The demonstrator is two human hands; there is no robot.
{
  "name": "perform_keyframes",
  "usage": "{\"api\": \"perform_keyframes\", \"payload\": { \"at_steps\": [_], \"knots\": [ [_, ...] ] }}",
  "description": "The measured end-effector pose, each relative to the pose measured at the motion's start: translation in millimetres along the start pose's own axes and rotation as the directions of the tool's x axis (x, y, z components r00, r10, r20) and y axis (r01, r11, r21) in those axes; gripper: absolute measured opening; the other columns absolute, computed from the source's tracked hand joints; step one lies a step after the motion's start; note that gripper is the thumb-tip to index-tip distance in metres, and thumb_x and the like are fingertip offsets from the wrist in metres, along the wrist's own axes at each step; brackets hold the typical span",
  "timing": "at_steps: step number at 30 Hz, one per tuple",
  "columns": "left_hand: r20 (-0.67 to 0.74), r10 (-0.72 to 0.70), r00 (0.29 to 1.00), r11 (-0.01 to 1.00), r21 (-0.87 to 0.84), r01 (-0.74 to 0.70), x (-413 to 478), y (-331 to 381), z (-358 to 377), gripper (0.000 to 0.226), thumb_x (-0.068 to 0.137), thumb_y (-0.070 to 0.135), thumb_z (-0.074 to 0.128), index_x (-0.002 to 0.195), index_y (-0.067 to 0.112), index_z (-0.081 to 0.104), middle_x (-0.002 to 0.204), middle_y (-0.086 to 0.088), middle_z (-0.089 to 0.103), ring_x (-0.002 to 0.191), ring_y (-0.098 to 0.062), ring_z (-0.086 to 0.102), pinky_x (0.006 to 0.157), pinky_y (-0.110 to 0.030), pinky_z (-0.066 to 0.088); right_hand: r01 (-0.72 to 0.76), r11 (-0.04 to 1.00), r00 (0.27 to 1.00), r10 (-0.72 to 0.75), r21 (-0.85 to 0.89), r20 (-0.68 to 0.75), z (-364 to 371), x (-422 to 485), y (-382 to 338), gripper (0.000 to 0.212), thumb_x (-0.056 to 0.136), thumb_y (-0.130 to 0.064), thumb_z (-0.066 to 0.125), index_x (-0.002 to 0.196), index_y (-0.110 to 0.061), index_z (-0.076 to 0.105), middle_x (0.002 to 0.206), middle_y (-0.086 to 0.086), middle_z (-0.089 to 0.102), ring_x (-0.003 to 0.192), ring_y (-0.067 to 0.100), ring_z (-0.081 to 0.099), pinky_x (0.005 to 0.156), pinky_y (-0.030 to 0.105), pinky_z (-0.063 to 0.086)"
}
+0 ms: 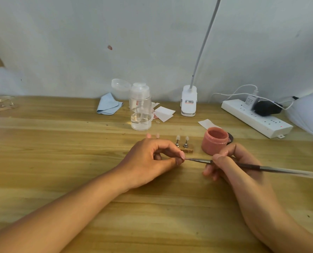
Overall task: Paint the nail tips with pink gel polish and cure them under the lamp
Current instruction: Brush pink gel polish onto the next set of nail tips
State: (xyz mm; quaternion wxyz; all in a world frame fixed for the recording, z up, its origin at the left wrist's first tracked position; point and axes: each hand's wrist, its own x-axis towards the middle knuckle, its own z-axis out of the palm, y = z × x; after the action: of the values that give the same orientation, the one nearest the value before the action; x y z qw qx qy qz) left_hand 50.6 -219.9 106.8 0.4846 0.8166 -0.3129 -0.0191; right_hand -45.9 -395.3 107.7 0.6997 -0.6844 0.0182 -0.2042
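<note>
My left hand rests on the wooden table, thumb and forefinger pinching something small that the fingers hide. My right hand grips a thin metal brush like a pen, its tip touching the left fingertips. Just behind the hands stands a small wooden holder with two clear nail tips on metal stands. Two more tips peek out behind my left hand. An open pink gel jar sits right of the holder, close to my right thumb.
A clear pump bottle, a blue cloth and white paper wipes lie at the back. A white clip lamp with a long neck stands by the wall. A power strip and a white lamp housing sit at far right.
</note>
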Motion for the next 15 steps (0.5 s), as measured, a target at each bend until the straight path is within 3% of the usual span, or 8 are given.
{"api": "perform_keyframes", "payload": {
  "at_steps": [8,11,13,14,15],
  "knots": [
    [0.009,-0.007,1.0,1.0,-0.02,0.007,-2,1,0,0.008,0.086,0.021,0.074,0.085,0.029,0.073,0.086,0.022,0.074,0.048,-0.001,0.041,0.118,-0.021,-0.005,0.057,0.998,0.998,-0.057,-0.011,-0.007,3,-2,-3,0.015,0.093,0.003,0.053,0.08,0.004,0.047,0.062,0.015,0.067,0.059,0.014,0.058,0.058,0.018,0.048],
    [-0.007,0.008,1.0,0.999,-0.039,-0.009,-2,1,-1,0.011,0.087,0.02,0.074,0.082,0.03,0.072,0.087,0.02,0.075,0.051,-0.004,0.044,0.119,-0.018,0.002,0.223,0.974,0.973,-0.225,-0.044,-0.052,5,-4,-6,0.014,0.097,-0.011,0.051,0.09,0.001,0.05,0.085,0.015,0.073,0.072,0.018,0.068,0.07,0.027,0.054],
    [-0.018,0.05,0.999,0.998,-0.028,-0.051,-3,1,0,0.012,0.087,0.018,0.073,0.082,0.029,0.072,0.087,0.019,0.075,0.048,-0.002,0.042,0.105,-0.012,0.029,0.312,0.935,0.946,-0.322,-0.17,-0.032,9,-4,-7,0.015,0.099,-0.025,0.048,0.105,-0.013,0.056,0.099,0.005,0.075,0.079,0.021,0.071,0.076,0.036,0.055],
    [-0.023,0.078,0.997,0.997,-0.022,-0.079,-4,1,1,0.012,0.087,0.018,0.073,0.082,0.028,0.073,0.087,0.018,0.075,0.045,-0.002,0.04,0.087,-0.007,0.037,0.337,0.911,0.937,-0.35,-0.237,-0.015,10,-4,-6,0.017,0.101,-0.028,0.047,0.111,-0.018,0.056,0.099,-0.001,0.075,0.078,0.021,0.071,0.076,0.04,0.055],
    [-0.031,0.103,0.994,0.994,-0.018,-0.103,-5,2,2,0.011,0.087,0.018,0.074,0.083,0.028,0.073,0.086,0.018,0.075,0.044,-0.003,0.038,0.079,-0.006,0.037,0.357,0.888,0.928,-0.374,-0.29,-0.003,11,-3,-4,0.017,0.101,-0.028,0.047,0.113,-0.021,0.057,0.094,-0.003,0.075,0.075,0.02,0.071,0.074,0.041,0.055]
  ]
}}
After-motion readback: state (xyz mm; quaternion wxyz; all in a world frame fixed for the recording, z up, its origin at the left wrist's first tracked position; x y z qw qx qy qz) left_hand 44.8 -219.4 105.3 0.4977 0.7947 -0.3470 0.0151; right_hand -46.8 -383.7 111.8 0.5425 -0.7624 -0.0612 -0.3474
